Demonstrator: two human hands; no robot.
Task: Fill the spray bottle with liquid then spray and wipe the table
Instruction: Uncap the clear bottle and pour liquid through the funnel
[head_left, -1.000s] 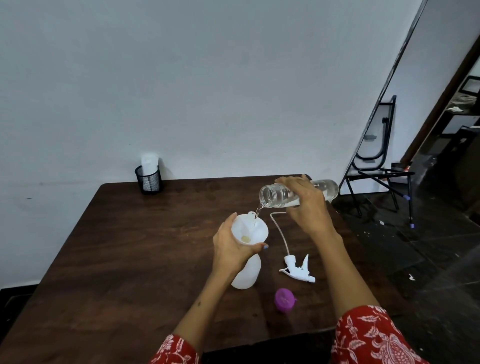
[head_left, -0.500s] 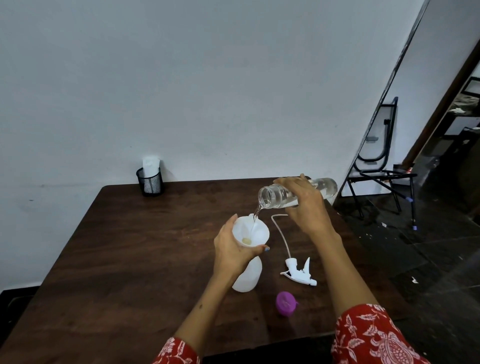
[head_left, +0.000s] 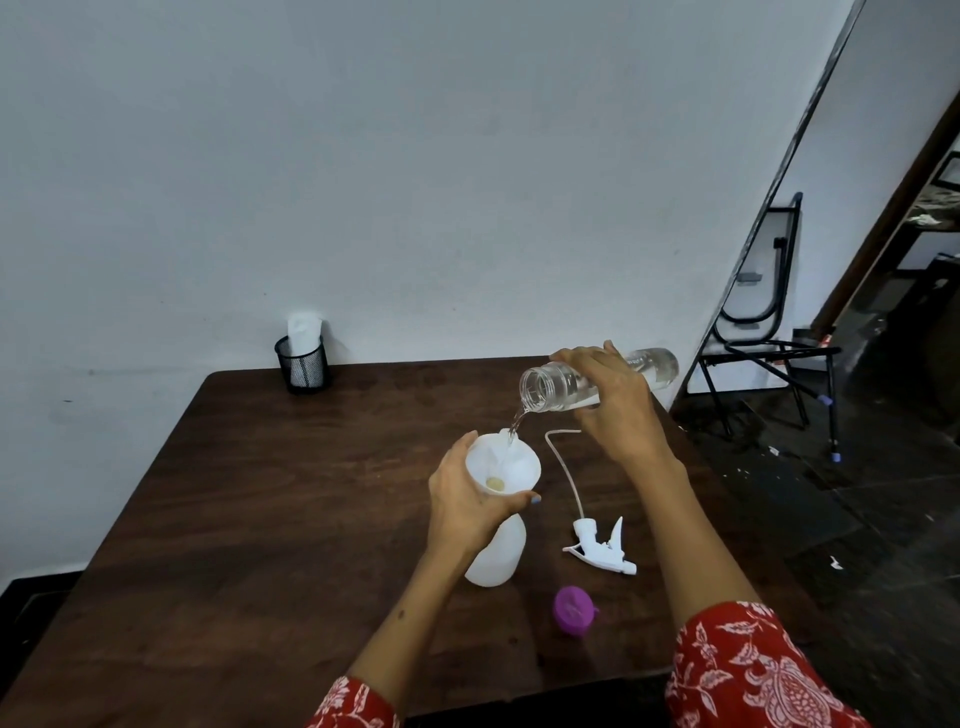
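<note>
Standing upright near the middle of the dark wooden table (head_left: 249, 499): a white translucent spray bottle (head_left: 497, 556), head off, with a white funnel (head_left: 506, 462) seated in its neck. Showing at the funnel's throat: a small pale yellowish spot. Liquid level inside the spray bottle: cannot tell through the plastic.

Wrapping around the funnel and the bottle's neck from the near left side: the left hand (head_left: 467, 501), fingers curled and clamped on the funnel, thumb up along the rim's left edge, one fingertip showing at the rim's near right.

Tilting mouth-down just above and to the right of the funnel: a clear water bottle (head_left: 558, 385), cap off, partly holding clear liquid. Falling from its open mouth into the funnel's far side: a thin stream of water (head_left: 514, 427). Gripping the water bottle around its middle from above: the right hand (head_left: 615, 402), fingers closed over the barrel.

Lying on its side on the table just right of the spray bottle: the white trigger sprayer head (head_left: 602, 548), its thin dip tube curving away toward the far side. Resting nearer the table's front edge, apart from both: a purple cap (head_left: 574, 609).

Sitting at the far left corner against the wall: a black mesh cup (head_left: 303, 366) holding folded white paper (head_left: 304, 328). Standing on the dark floor beyond the table's right: a black metal chair (head_left: 769, 332). Showing at the bottom: red floral sleeves (head_left: 748, 675).
</note>
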